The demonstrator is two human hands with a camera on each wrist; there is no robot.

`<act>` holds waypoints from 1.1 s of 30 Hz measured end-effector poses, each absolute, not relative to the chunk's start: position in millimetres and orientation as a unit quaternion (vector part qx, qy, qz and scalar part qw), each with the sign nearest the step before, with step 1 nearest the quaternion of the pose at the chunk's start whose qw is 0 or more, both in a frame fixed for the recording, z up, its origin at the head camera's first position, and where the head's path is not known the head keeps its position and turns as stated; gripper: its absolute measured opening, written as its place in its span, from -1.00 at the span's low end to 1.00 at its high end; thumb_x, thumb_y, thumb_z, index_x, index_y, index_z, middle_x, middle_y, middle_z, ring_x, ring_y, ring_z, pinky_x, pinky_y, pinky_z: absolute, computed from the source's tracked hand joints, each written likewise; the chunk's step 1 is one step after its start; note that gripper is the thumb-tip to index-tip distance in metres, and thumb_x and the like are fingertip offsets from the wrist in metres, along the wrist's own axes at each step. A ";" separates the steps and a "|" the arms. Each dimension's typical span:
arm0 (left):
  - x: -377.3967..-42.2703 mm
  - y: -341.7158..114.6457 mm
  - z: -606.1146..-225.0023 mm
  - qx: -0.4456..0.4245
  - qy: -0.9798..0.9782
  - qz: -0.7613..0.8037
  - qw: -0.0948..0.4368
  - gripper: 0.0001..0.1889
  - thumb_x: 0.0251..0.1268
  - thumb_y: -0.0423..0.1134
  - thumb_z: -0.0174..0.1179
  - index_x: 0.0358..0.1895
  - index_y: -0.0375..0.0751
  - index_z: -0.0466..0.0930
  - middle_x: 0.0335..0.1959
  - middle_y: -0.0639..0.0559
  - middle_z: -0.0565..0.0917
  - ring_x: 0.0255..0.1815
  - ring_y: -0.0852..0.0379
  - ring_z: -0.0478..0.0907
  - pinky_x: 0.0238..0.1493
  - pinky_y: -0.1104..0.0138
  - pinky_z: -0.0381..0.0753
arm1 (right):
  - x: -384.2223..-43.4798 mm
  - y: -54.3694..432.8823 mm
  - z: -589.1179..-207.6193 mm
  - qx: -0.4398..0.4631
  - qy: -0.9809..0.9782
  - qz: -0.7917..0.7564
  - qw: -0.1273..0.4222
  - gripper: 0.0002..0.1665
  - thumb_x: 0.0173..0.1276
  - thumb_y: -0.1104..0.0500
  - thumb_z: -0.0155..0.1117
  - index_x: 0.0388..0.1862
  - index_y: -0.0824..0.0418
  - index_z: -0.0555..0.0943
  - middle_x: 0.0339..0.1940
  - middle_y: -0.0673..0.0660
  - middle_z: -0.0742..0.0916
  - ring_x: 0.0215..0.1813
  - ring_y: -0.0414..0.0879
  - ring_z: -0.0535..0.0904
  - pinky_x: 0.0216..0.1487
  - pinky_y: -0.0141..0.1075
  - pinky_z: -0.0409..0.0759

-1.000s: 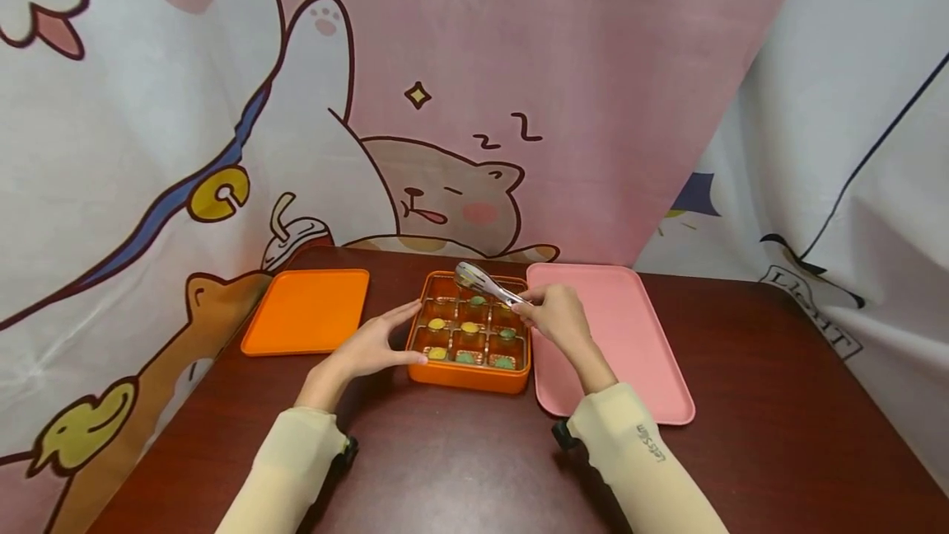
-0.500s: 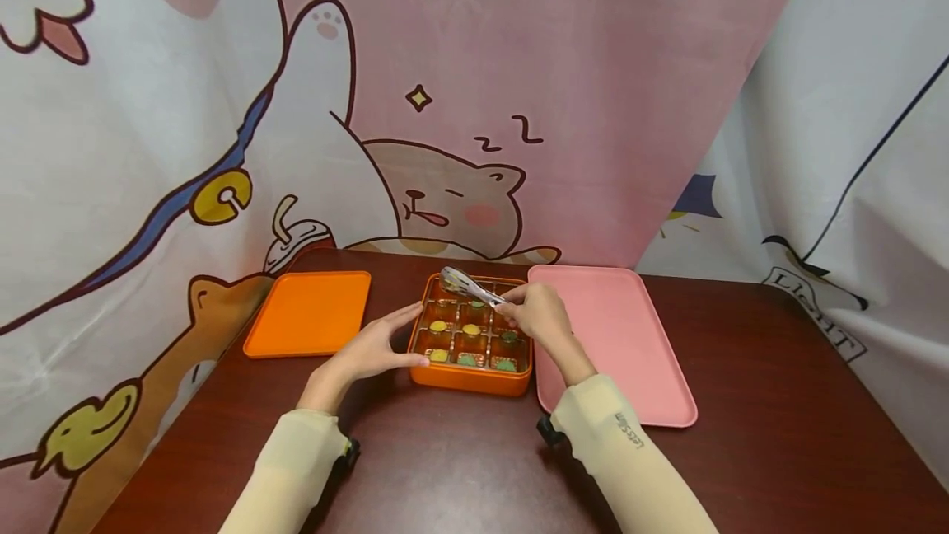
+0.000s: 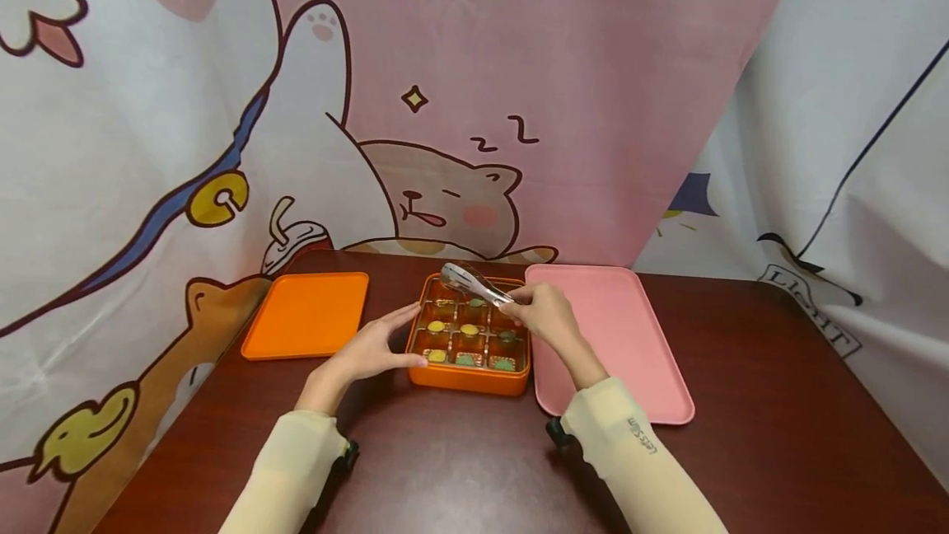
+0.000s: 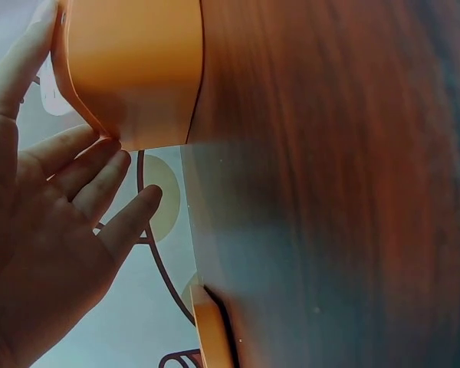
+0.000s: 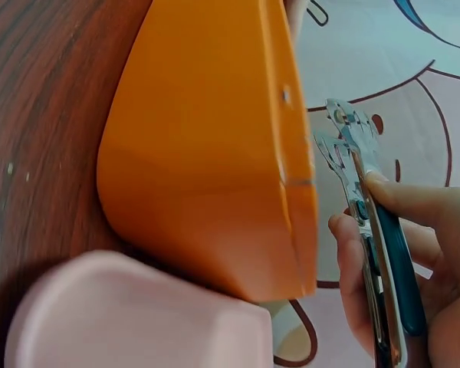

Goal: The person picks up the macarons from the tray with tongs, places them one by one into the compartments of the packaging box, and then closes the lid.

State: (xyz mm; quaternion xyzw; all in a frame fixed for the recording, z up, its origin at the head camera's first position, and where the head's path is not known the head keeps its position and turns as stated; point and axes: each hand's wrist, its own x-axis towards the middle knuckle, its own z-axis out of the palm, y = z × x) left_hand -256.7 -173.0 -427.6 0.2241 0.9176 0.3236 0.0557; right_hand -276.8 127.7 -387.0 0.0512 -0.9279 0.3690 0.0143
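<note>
An orange box [image 3: 469, 381] with a divided clear insert holds small yellow pieces [image 3: 469, 330] and green pieces [image 3: 502, 363] in its compartments. My left hand [image 3: 363, 350] lies along the box's left side, fingers extended and thumb at the front corner. In the left wrist view its fingertips touch the orange wall [image 4: 134, 65]. My right hand [image 3: 550, 320] pinches metal tongs [image 3: 478, 285] with dark grips between thumb and fingers. The tongs' tips are over the box's back left compartments, close together; I cannot tell whether they hold a piece.
An orange lid-like tray [image 3: 306, 316] lies to the left of the box. A pink tray [image 3: 630, 336] lies close along its right side, under my right forearm. Behind the dark wooden table [image 3: 445, 460] hangs a cartoon-printed cloth [image 3: 593, 105].
My right hand has carried the tongs a little to the left, toward the box's back left corner. My left hand stays at the box's side.
</note>
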 end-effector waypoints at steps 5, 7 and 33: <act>-256.0 -171.4 -427.1 0.218 0.918 0.324 0.060 0.00 0.10 0.15 0.44 0.57 -0.11 0.15 0.60 -0.15 0.18 0.57 -0.24 0.17 0.45 -0.23 0.23 | -268.9 148.9 -381.7 0.071 -0.924 0.375 0.031 -0.73 0.29 0.02 0.42 -0.14 0.16 0.78 -0.53 0.09 0.74 -0.51 -0.19 0.54 -0.47 -0.36 0.43; -256.0 -170.6 -427.3 0.219 0.919 0.324 0.059 0.00 0.11 0.14 0.44 0.57 -0.11 0.16 0.60 -0.16 0.18 0.57 -0.24 0.17 0.45 -0.23 0.23 | -265.2 159.4 -380.3 0.077 -0.923 0.376 0.040 -0.74 0.29 0.02 0.42 -0.16 0.17 0.78 -0.56 0.06 0.70 -0.52 -0.18 0.49 -0.48 -0.34 0.41; -254.4 -170.8 -427.5 0.217 0.922 0.316 0.055 0.01 0.10 0.15 0.44 0.57 -0.15 0.16 0.59 -0.16 0.19 0.56 -0.24 0.19 0.44 -0.22 0.26 | -188.4 350.4 -390.9 -0.086 -0.933 0.333 0.103 -0.26 0.31 -0.22 0.35 0.25 0.29 0.61 0.17 0.50 0.65 -0.01 0.18 0.54 -0.29 -0.30 0.45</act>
